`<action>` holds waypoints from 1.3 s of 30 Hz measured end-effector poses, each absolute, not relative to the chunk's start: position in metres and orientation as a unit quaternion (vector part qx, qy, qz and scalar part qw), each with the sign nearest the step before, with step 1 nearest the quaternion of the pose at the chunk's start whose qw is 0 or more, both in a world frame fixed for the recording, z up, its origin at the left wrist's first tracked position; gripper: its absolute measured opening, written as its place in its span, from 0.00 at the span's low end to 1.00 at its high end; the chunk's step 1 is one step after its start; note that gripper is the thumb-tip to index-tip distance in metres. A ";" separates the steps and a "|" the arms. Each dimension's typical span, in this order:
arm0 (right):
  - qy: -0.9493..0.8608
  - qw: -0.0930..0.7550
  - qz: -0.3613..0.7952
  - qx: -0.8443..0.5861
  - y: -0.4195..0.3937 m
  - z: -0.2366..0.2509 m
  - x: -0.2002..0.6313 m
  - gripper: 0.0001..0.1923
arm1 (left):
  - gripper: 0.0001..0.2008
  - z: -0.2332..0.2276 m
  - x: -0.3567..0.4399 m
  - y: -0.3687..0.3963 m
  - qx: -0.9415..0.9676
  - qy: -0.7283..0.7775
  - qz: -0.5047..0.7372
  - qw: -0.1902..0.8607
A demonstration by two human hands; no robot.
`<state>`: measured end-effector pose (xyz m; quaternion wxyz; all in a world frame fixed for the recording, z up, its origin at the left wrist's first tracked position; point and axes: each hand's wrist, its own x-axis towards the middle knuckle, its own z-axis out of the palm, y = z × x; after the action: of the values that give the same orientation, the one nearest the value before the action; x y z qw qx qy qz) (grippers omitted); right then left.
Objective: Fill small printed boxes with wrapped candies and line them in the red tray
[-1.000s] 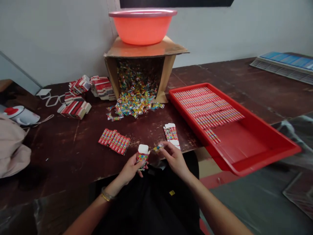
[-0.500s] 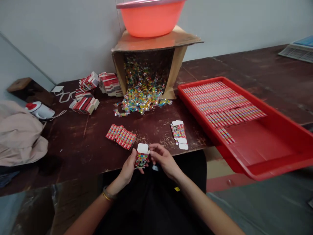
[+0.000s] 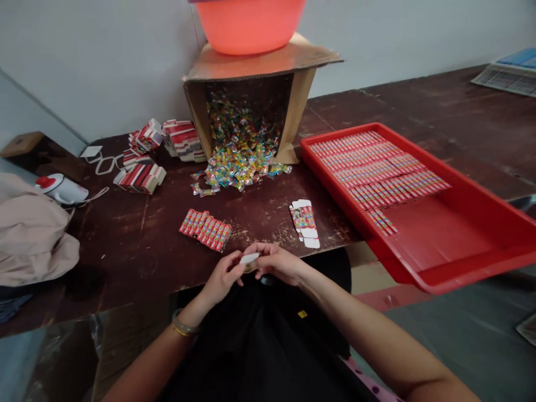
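Observation:
My left hand (image 3: 223, 276) and my right hand (image 3: 278, 262) meet at the near table edge, both gripping one small candy box (image 3: 248, 259); only its white end flap shows between the fingers. A row of filled red boxes (image 3: 205, 229) lies just beyond my left hand. A short stack of flat unfolded boxes (image 3: 305, 221) lies beyond my right hand. Farther back, wrapped candies (image 3: 238, 167) spill from a tipped cardboard carton (image 3: 247, 95).
A red tray (image 3: 464, 245) with rows of filled boxes overhangs the table's right edge. Piles of folded empty boxes (image 3: 142, 176) sit at the back left. An orange basin (image 3: 250, 25) rests on the carton. A beige cloth (image 3: 29, 234) and a white device (image 3: 61, 190) lie at left.
The box stood upright in my left hand with its flap up while my right hand brought a candy to it; now both hands have closed over the box and it is tilted flat.

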<state>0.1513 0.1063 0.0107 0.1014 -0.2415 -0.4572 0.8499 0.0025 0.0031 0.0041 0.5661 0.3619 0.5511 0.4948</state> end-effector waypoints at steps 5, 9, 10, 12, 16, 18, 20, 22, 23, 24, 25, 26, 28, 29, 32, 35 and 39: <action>-0.783 0.197 0.560 -0.189 0.099 0.023 0.153 0.10 | 0.13 -0.008 -0.004 0.006 0.351 0.556 0.477 0.583; -0.805 0.214 0.522 -0.185 0.097 0.028 0.159 0.15 | 0.15 -0.016 -0.002 0.009 0.287 0.536 0.481 0.631; -0.796 0.220 0.527 -0.198 0.098 0.027 0.159 0.14 | 0.15 -0.015 -0.002 0.008 0.281 0.520 0.481 0.648; -0.785 0.233 0.529 -0.221 0.101 0.025 0.159 0.12 | 0.16 -0.009 -0.002 0.005 0.272 0.470 0.479 0.689; -0.792 0.248 0.508 -0.232 0.098 0.018 0.161 0.11 | 0.20 0.004 -0.002 -0.004 0.293 0.468 0.454 0.700; -0.804 0.265 0.477 -0.235 0.088 0.011 0.163 0.13 | 0.18 0.005 0.000 -0.007 0.281 0.509 0.441 0.684; -0.806 0.282 0.452 -0.260 0.075 0.003 0.163 0.15 | 0.18 0.000 0.005 -0.009 0.272 0.546 0.440 0.658; -0.790 0.283 0.458 -0.294 0.065 -0.008 0.159 0.17 | 0.20 -0.007 0.011 -0.009 0.291 0.595 0.450 0.599; -0.778 0.279 0.470 -0.308 0.064 -0.014 0.155 0.17 | 0.21 -0.011 0.014 -0.009 0.305 0.618 0.456 0.564; -0.766 0.275 0.486 -0.319 0.065 -0.019 0.150 0.17 | 0.23 -0.014 0.016 -0.009 0.318 0.633 0.460 0.536; -0.752 0.271 0.502 -0.329 0.069 -0.025 0.144 0.16 | 0.24 -0.016 0.017 -0.011 0.330 0.640 0.462 0.518; -0.739 0.271 0.515 -0.340 0.076 -0.030 0.138 0.15 | 0.27 -0.017 0.017 -0.013 0.336 0.643 0.464 0.508; -0.719 0.279 0.522 -0.364 0.093 -0.038 0.123 0.15 | 0.31 -0.017 0.012 -0.021 0.341 0.654 0.461 0.493; -0.713 0.285 0.519 -0.375 0.102 -0.040 0.114 0.16 | 0.32 -0.015 0.008 -0.026 0.343 0.668 0.453 0.480; -0.719 0.299 0.496 -0.385 0.120 -0.041 0.087 0.17 | 0.27 -0.011 -0.005 -0.042 0.364 0.719 0.410 0.426; -0.741 0.307 0.463 -0.378 0.127 -0.035 0.072 0.16 | 0.23 -0.007 -0.009 -0.048 0.387 0.724 0.385 0.422; -0.799 0.322 0.297 -0.412 0.147 -0.033 0.124 0.19 | 0.28 -0.004 -0.004 -0.038 0.383 0.682 0.398 0.479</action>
<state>0.1236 0.1468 -0.0335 0.3221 -0.4117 -0.7992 0.2966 -0.0039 -0.0384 -0.0042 0.4794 0.3827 0.6820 0.3981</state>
